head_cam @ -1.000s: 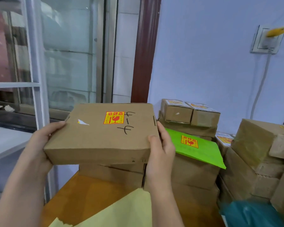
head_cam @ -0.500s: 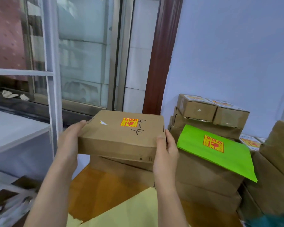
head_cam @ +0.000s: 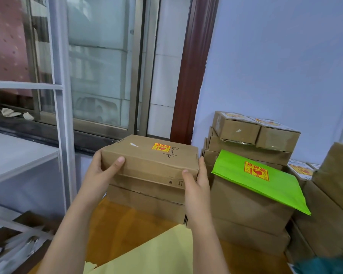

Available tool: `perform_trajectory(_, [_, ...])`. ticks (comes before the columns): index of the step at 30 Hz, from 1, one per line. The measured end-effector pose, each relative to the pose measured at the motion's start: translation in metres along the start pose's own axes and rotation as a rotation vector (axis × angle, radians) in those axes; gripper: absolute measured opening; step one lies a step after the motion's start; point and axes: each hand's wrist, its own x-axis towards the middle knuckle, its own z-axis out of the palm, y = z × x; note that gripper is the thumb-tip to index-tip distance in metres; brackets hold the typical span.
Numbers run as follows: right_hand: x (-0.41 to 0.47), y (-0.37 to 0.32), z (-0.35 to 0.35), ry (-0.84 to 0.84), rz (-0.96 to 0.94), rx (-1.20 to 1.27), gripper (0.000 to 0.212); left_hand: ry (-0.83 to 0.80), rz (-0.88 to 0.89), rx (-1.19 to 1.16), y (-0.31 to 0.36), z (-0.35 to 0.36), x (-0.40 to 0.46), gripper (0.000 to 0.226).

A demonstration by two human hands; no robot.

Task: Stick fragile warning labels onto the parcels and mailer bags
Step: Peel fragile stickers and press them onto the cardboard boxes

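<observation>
Firmly, left hand [head_cam: 99, 173] and right hand [head_cam: 196, 182] clasp the labelled box [head_cam: 152, 157] at its ends.

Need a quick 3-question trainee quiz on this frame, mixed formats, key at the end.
1. True or false: the cardboard box gripped by the left hand and right hand already carries a fragile label.
2. Multiple choice: the green mailer bag lies A) on the window sill, B) on top of a stack of boxes right of the held box, C) under the yellow envelope.
3. Fill in: the held box sits on or just above another ____ box.

Key: 1 true; 2 B; 3 cardboard.
</observation>
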Motion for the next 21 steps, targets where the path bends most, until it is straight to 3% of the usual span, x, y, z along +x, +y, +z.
perform_trajectory(10, [0.002, 0.011, 0.014, 0.069, -0.124, -0.277, 0.06, 0.118, 0.038, 0.223, -0.012, 0.008, 0.005, 0.061])
perform_trajectory(16, [0.003, 0.024, 0.018, 0.114, -0.034, -0.294, 0.076, 0.124, 0.001, 0.262, -0.022, 0.009, 0.004, 0.059])
perform_trajectory(21, [0.004, 0.034, 0.017, 0.115, 0.022, -0.326, 0.07, 0.146, 0.014, 0.328, -0.026, 0.012, 0.005, 0.057])
